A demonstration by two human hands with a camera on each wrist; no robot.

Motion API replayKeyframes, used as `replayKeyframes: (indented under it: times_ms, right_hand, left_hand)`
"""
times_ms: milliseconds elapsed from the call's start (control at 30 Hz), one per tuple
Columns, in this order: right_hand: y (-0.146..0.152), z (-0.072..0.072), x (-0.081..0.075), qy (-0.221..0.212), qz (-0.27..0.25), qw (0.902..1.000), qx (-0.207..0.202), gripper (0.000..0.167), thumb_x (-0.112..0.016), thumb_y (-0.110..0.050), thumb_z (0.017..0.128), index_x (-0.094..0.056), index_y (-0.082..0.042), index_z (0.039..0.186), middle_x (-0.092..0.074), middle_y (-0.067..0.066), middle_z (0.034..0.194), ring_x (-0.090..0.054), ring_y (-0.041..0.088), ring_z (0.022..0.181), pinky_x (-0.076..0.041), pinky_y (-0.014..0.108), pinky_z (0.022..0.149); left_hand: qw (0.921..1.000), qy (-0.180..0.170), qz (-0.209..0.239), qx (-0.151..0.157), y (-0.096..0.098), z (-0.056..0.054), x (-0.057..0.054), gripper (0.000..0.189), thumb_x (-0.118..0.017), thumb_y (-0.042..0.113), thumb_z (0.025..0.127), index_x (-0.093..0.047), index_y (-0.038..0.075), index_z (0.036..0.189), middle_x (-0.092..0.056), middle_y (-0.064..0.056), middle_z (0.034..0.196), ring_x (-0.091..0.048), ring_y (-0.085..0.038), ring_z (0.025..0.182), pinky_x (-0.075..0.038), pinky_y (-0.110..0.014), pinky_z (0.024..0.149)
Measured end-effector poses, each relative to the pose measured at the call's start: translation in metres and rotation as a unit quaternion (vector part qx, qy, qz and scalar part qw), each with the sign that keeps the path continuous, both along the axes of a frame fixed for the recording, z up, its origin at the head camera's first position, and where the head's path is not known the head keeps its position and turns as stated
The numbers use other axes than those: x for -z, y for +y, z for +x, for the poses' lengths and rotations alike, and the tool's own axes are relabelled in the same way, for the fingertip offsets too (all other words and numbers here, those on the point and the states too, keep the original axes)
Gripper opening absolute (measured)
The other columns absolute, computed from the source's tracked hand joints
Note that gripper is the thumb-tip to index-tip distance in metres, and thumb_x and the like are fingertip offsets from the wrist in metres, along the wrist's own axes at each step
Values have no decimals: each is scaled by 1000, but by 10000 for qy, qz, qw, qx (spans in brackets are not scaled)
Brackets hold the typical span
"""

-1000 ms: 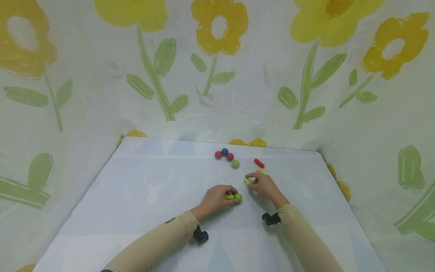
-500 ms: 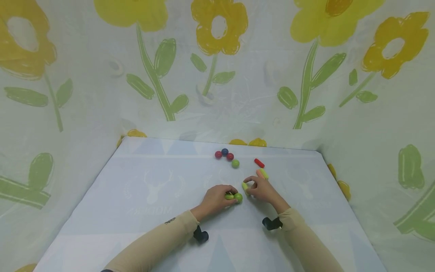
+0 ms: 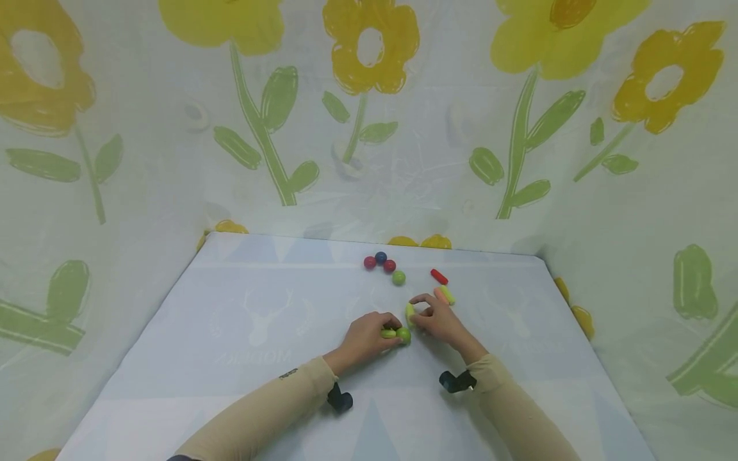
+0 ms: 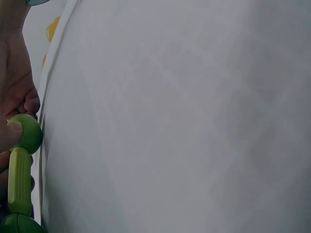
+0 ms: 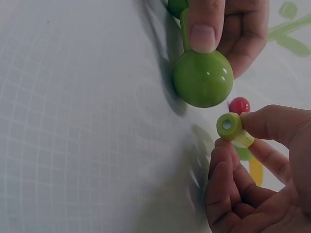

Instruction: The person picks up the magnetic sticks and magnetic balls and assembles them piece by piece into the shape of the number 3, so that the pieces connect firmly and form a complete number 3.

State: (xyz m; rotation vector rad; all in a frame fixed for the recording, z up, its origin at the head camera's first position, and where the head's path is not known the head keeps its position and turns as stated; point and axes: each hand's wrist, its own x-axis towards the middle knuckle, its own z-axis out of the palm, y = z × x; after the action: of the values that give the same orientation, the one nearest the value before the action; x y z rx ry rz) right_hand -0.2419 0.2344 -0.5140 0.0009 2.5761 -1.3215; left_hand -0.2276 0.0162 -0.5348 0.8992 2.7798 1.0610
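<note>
My left hand [image 3: 369, 334] holds a yellow-green magnetic stick [image 4: 19, 179] with a green ball at each end. Its thumb presses on one green ball [image 5: 204, 80], while the other green ball [image 4: 20, 224] shows at the bottom of the left wrist view. To the right, between thumb and fingers, my right hand [image 3: 441, 319] pinches a second yellow-green stick [image 3: 410, 314]. A round silvery spot marks this stick's end in the right wrist view, which is apart from the green ball there.
Farther back on the white table lie two red balls [image 3: 369, 262], a blue ball [image 3: 381, 257] and a loose green ball [image 3: 399, 278]. A red stick [image 3: 439, 276], an orange stick [image 3: 441, 295] and another yellow-green stick [image 3: 448, 294] lie beyond my right hand.
My right hand has brought its yellow-green stick left and nearer to the held green ball, turning it more upright in the head view. The left hand stays in place.
</note>
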Motion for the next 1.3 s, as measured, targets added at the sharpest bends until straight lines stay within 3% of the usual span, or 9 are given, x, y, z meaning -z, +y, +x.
replayKeyframes:
  times_ms: [300, 1300]
  right_hand:
    - [-11, 4, -3, -189, -217, 9996, 49, 36, -71, -18, 95, -57, -11, 128, -69, 6, 88, -62, 19, 76, -52, 31, 65]
    - [-16, 3, -1, -194, 53, 9997, -102, 37, -71, -23, 96, -61, -15, 131, -70, 4, 90, -62, 20, 77, -51, 31, 69]
  left_hand:
    - [10000, 31, 86, 4, 0, 0, 0, 24, -81, 31, 88, -74, 19, 107, -72, 10, 99, -55, -2, 81, -47, -23, 75]
    - [9999, -23, 103, -26, 0, 1, -2, 24, -81, 29, 89, -75, 16, 108, -73, 9, 98, -54, -4, 79, -46, -22, 73]
